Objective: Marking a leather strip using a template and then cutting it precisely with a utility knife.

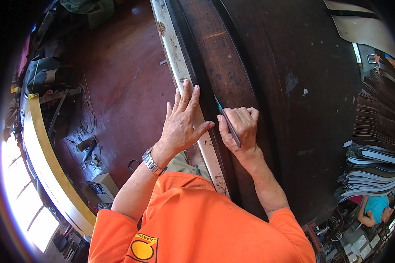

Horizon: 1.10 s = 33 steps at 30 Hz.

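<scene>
A long dark strip point(202, 74), apparently leather, lies along the left edge of the dark wooden table. Fingers spread, my left hand point(180, 120) lies at that edge, with its thumb on the strip and nothing held. Closed around a slim knife-like tool point(232, 129) is my right hand point(245, 131). The tool's handle is dark and its thin, bluish tip points away from me, at the strip's right side. I cannot tell whether the tip touches the strip. Farther right, a second dark strip point(239, 44) runs roughly alongside the first.
The table point(311, 122) has a worn, pale edge point(173, 48). Stacked strips, probably belts point(377, 127), lie at the far right, below a pale sheet point(360, 30). An open cardboard box point(103, 188) and cords stand on the red floor. Another person point(375, 210) is at lower right.
</scene>
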Available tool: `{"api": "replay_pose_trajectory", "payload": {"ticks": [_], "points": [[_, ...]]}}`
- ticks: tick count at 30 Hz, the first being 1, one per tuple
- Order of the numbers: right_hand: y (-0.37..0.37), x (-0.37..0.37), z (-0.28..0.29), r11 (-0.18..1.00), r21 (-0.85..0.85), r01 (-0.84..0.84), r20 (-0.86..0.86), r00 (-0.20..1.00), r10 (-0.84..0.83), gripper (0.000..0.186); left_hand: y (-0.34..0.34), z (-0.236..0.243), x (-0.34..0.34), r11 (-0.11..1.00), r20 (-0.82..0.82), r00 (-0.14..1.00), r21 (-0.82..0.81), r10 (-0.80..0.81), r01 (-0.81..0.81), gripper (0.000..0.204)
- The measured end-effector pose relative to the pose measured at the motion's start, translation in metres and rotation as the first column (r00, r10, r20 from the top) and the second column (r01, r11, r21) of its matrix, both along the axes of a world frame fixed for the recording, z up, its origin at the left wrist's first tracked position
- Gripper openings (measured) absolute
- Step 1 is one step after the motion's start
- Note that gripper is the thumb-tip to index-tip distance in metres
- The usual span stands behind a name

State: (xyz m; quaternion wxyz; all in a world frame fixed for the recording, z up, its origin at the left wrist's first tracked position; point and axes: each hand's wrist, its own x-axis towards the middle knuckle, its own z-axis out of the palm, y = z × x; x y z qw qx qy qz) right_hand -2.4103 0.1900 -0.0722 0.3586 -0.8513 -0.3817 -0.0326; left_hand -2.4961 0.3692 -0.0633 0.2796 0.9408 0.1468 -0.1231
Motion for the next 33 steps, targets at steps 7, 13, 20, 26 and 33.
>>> {"api": "replay_pose_trajectory", "payload": {"ticks": [7, 13, 20, 26, 33], "points": [[0.003, 0.003, -0.002, 1.000, 0.015, -0.015, -0.012, 1.000, 0.015, 0.010, -0.001, 0.007, 0.002, 0.999, -0.038, 0.999, 0.021, -0.027, 0.027, 0.105], [0.008, 0.004, 0.002, 1.000, -0.007, -0.015, -0.032, 0.999, 0.015, 0.008, 0.000, 0.008, 0.001, 0.999, -0.022, 0.999, 0.027, -0.033, 0.033, 0.104], [0.010, 0.008, 0.000, 1.000, 0.012, -0.021, -0.017, 1.000, 0.021, 0.006, 0.000, 0.009, 0.002, 0.999, 0.001, 0.999, 0.003, -0.045, 0.045, 0.103], [0.015, 0.011, -0.004, 0.999, 0.028, -0.017, -0.016, 1.000, 0.017, 0.008, -0.001, 0.011, 0.003, 0.999, -0.012, 0.999, -0.002, -0.044, 0.044, 0.103], [0.012, 0.011, -0.005, 1.000, 0.011, -0.026, -0.009, 1.000, 0.026, 0.009, -0.001, 0.015, 0.005, 1.000, -0.048, 0.999, -0.015, -0.009, 0.008, 0.105]]}}
